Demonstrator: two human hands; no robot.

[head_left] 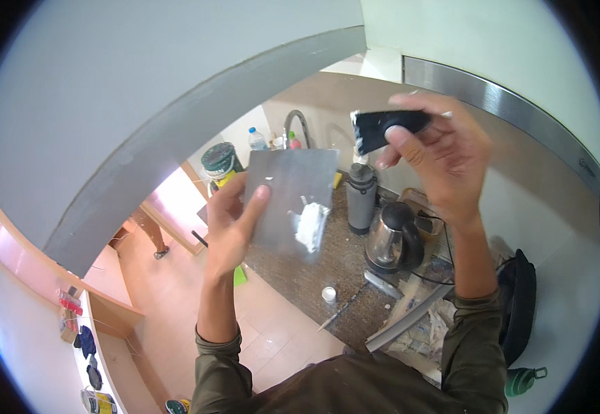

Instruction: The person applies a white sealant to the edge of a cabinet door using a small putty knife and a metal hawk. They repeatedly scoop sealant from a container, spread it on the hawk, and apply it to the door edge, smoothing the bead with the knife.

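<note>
My left hand [230, 224] grips a flat grey metal plate [279, 200] at its left edge, the thumb lying on top. A lump of white putty [310, 226] sits near the plate's lower right corner, with small white flecks around it. Higher and to the right, my right hand [448, 155] pinches a small black scraper [390, 129] between thumb and fingers. White putty coats the scraper's left edge. The scraper is apart from the plate.
Below my hands, the counter [286, 265] holds a kettle [390, 238], a grey bottle [362, 200], a small white cup [329, 294] and crumpled sheeting [427, 324]. A curved grey edge [210, 100] hangs overhead. Behind the plate are a tap [296, 121] and a green bucket [218, 161]. Someone's leg [152, 231] shows far left.
</note>
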